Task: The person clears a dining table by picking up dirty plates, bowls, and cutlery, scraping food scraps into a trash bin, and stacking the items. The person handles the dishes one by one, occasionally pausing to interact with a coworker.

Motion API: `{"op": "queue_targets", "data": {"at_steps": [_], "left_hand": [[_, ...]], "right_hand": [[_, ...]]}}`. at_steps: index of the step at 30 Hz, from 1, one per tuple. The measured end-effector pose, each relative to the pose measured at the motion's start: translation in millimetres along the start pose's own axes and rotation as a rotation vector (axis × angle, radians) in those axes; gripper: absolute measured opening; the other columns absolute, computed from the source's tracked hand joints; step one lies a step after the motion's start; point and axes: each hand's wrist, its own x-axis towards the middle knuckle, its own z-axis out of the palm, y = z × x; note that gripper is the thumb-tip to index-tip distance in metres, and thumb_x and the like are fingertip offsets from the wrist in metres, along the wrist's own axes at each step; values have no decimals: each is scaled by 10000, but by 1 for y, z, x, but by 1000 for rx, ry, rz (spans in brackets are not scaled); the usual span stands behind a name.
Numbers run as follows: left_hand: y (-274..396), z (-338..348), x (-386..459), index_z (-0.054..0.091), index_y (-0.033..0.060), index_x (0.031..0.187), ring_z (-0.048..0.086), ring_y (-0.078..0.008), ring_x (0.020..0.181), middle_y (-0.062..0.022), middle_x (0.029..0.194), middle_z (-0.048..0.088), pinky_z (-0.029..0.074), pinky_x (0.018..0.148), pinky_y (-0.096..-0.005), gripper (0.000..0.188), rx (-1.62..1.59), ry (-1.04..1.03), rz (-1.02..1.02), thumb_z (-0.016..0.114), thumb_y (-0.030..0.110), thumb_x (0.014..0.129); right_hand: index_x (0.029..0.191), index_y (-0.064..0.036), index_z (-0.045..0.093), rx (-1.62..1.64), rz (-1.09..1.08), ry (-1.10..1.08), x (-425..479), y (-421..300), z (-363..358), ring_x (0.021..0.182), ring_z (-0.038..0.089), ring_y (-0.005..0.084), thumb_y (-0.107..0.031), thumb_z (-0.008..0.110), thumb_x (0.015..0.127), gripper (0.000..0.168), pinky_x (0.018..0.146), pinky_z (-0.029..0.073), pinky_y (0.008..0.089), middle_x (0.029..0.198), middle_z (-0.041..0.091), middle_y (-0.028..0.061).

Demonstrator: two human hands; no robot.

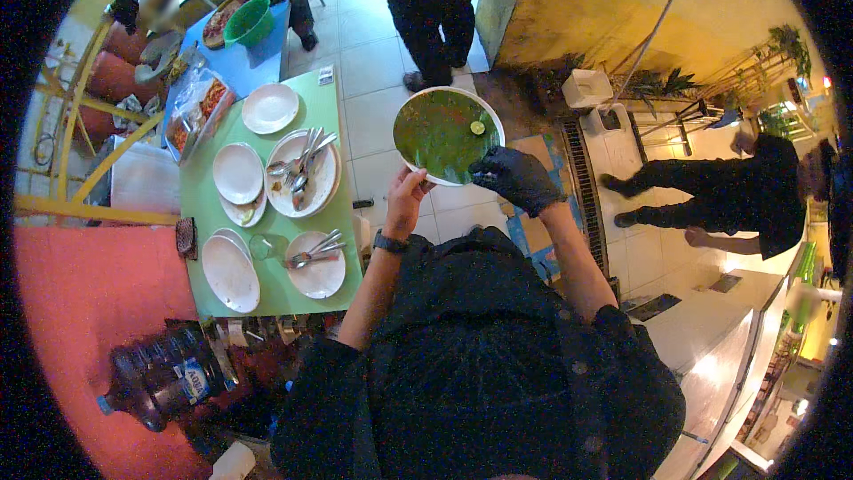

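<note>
My bare left hand (406,203), with a dark band on the wrist, grips the near left rim of a round white-rimmed plate (436,130). The plate's surface is green with reddish bits, and a cut lime half (477,127) lies at its right. My right hand (520,177), in a black glove, is at the plate's near right edge; its fingertips bend over the rim, and whether they grip it cannot be told. On the green table (266,303) to the left are a stack of white plates with spoons and forks (303,173), other used plates (230,273) and a clear glass (268,247).
A blue table beyond bears a green basket (250,21) and a plastic container of red food (200,117). One person (430,20) stands ahead, another (726,193) at right beyond a floor grate (583,193). A large water bottle (166,373) lies at lower left.
</note>
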Motion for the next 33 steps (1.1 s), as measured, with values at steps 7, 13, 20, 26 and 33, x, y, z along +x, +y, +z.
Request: {"op": "queue_targets", "data": {"at_steps": [7,13,20,26,33], "left_hand": [[-21,30,7,519,-2,1026,569,-145,854,-73,956,586,458,780,-301,242,0,-39,-70,503,121,818],[-53,28,14,514,-1,1031,561,-174,916,-84,1005,576,450,810,-335,241,13,-130,-120,495,110,818],[-65,27,25,502,20,1054,547,-192,956,-87,1061,552,439,832,-357,270,163,-319,-413,491,119,803],[-94,25,52,528,27,1007,580,-183,879,-74,959,597,450,809,-331,238,312,-631,-694,515,127,791],[-129,32,52,519,20,1020,566,-208,930,-81,1011,582,443,841,-361,247,387,-923,-962,474,137,808]], "right_hand": [[822,-129,618,-134,-78,54,-22,31,-8,764,579,289,-323,531,793,214,638,478,399,821,594,100],[883,-110,624,-207,62,124,-56,48,0,809,579,279,-225,580,750,182,687,474,370,897,591,95],[893,-90,598,-53,373,440,-108,47,41,785,584,318,-235,598,741,210,687,478,393,906,601,119],[880,-124,595,16,759,707,-162,27,100,675,585,353,-318,532,778,228,595,467,458,781,605,154],[799,-80,584,-8,1116,1066,-178,-27,168,612,583,293,-253,550,784,176,546,463,403,695,597,122]]}}
